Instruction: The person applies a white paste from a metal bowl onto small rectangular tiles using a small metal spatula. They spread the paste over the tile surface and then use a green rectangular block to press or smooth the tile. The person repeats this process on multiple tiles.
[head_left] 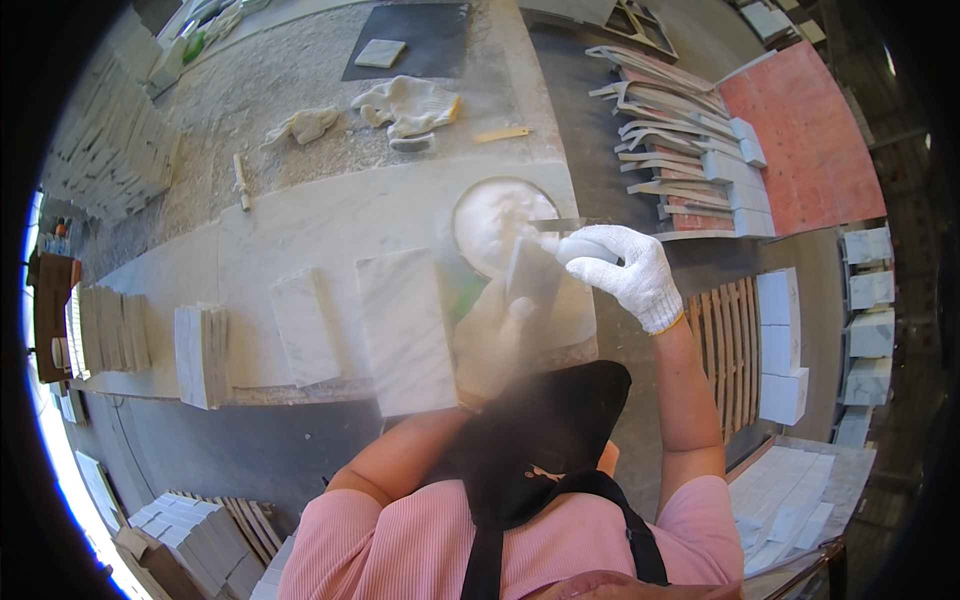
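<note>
My right hand (635, 275), in a white knit glove, is closed around the pale handle of a putty knife (557, 225). The knife's dark blade reaches over the rim of a round bowl (455, 228) filled with white paste or powder (495, 222). Below the bowl, my left hand (492, 335), gloved and somewhat blurred, holds a small grey-white tile (531, 272) tilted up close to the blade. Whether the blade touches the tile I cannot tell. Left of that hand, a large veined marble slab (405, 325) lies over the table's near edge, beside another marble slab (307, 325).
Loose white gloves (408, 105), a yellow strip (502, 134) and a dark mat (425, 45) with a small tile (381, 53) lie farther back on the dusty table. Stacked tiles (203, 355) stand at left. Off the right side are a red board (805, 140) and a wooden pallet (722, 350).
</note>
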